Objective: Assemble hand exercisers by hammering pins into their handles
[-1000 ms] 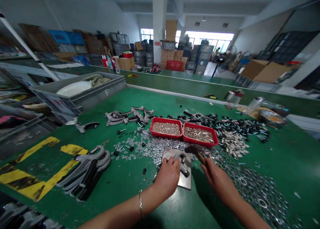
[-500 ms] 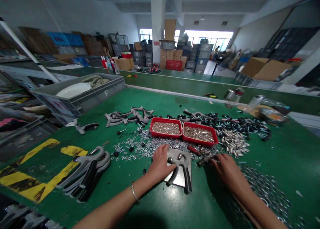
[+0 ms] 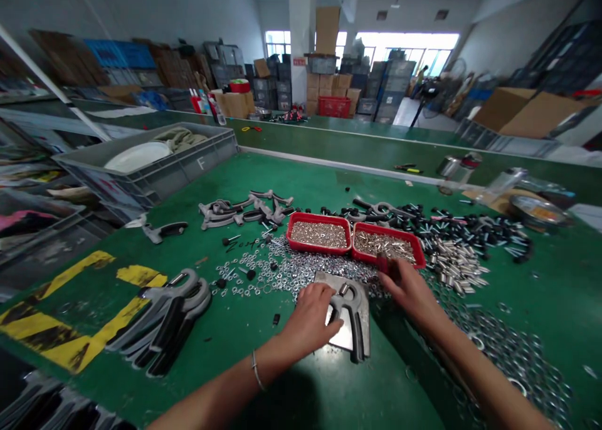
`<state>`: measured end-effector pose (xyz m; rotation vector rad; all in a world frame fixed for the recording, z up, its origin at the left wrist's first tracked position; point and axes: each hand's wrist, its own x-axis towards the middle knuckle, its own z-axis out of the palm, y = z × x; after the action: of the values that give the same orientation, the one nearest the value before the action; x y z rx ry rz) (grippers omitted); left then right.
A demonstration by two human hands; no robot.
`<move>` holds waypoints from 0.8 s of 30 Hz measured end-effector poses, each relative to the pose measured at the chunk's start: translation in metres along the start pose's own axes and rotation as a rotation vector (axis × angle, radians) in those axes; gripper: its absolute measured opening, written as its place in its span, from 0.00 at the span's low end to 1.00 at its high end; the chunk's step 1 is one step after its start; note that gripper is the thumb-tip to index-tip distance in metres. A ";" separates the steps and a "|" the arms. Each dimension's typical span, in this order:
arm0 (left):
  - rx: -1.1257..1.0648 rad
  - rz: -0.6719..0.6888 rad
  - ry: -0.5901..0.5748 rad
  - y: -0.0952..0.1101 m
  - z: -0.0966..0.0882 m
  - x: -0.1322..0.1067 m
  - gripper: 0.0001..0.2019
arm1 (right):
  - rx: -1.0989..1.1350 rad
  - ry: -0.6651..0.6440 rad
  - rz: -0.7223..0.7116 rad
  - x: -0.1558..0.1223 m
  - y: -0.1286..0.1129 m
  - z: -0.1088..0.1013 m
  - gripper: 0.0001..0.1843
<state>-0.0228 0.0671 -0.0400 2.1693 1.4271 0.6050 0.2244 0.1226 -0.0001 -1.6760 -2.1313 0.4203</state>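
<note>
My left hand point(image 3: 310, 320) lies over a grey and black hand grip strengthener point(image 3: 352, 308), holding it down on a steel plate point(image 3: 339, 325). My right hand point(image 3: 408, 290) is raised just in front of a red tray of small silver parts point(image 3: 383, 245), its fingers closed on a small red-handled tool point(image 3: 382, 264). The tool's tip is hidden by the fingers. A second red tray of silver nuts point(image 3: 318, 234) stands to the left of that one. Loose steel washers point(image 3: 286, 270) surround the plate's far side.
A heap of assembled grip strengtheners point(image 3: 160, 320) lies on yellow-and-black floor tape point(image 3: 70, 317) at left. Black handles and silver tubes point(image 3: 454, 264) are scattered at right. A grey crate point(image 3: 145, 160) stands at the table's far left.
My right hand has moved up and away from the plate toward the red trays, now with the red-handled tool. My left hand has shifted from beside the grip strengthener onto it.
</note>
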 end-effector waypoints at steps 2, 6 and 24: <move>-0.004 -0.005 0.003 -0.001 0.002 -0.004 0.25 | 0.259 -0.023 0.054 -0.005 -0.012 0.002 0.11; -0.014 0.032 0.000 -0.004 -0.011 0.006 0.24 | 0.120 0.037 0.072 -0.008 -0.017 0.014 0.11; 0.661 -0.096 -0.027 -0.068 -0.075 0.169 0.14 | -0.472 -0.090 -0.290 0.145 -0.054 0.037 0.08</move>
<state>-0.0548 0.2584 -0.0038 2.5464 1.8964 0.0578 0.1309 0.2506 0.0097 -1.5517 -2.6412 -0.1062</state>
